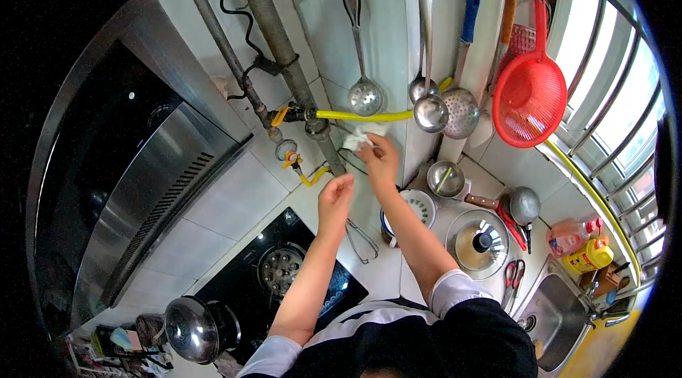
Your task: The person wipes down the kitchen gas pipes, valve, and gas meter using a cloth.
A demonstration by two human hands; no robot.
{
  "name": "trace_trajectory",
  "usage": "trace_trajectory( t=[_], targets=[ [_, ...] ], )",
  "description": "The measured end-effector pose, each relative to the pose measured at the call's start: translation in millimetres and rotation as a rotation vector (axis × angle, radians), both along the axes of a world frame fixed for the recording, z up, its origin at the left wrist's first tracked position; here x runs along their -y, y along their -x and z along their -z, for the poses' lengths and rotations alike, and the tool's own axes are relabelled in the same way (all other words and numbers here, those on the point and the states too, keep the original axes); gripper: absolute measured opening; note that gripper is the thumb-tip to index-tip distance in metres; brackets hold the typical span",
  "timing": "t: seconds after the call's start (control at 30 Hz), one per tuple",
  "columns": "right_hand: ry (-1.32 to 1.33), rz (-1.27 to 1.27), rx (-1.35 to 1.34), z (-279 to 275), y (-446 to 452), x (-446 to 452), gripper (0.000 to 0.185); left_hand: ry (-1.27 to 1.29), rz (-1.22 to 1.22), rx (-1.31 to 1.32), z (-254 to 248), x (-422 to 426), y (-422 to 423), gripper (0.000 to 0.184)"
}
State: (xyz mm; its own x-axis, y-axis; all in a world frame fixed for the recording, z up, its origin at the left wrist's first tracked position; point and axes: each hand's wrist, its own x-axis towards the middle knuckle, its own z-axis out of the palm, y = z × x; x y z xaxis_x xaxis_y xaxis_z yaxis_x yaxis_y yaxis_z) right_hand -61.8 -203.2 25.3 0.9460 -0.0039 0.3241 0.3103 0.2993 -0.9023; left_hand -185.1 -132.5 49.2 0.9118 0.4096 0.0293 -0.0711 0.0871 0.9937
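Observation:
My right hand (381, 160) is closed on a crumpled white cloth or tissue (364, 138), held near the tiled wall, just below the yellow gas hose (362, 116). To its left and a little lower is my left hand (336, 200), its fingers curled in, with nothing showing in it. Close behind the left hand runs a grey vertical pipe (328, 147). A bent wire rack (362, 243) lies on the counter below that hand. Beside my right forearm stands a white bowl with a green pattern (418, 209), partly hidden by the arm.
A black gas stove (245, 264) and a steel pot (192, 328) lie to the left. Ladles (366, 97), a skimmer (460, 111) and a red strainer (529, 97) hang above. Right are a glass-lidded pan (462, 225), scissors (513, 278) and a sink (561, 314).

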Motion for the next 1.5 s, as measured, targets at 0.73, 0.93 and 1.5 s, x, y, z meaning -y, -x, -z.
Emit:
trace_trajectory(
  t=[0.73, 0.93, 1.5],
  targets=[
    [-0.146, -0.576, 0.184, -95, 59, -18, 0.042, -0.418, -0.338, 0.406, -85, -34, 17, 0.016],
    [-0.168, -0.414, 0.406, -145, 56, -22, 0.035, -0.754, -0.539, 0.416, -142, -37, 21, 0.016],
    [-0.398, -0.128, 0.545, -292, 18, -81, 0.027, -2.305, -0.968, 0.742, -416, 44, 101, 0.039]
  ],
)
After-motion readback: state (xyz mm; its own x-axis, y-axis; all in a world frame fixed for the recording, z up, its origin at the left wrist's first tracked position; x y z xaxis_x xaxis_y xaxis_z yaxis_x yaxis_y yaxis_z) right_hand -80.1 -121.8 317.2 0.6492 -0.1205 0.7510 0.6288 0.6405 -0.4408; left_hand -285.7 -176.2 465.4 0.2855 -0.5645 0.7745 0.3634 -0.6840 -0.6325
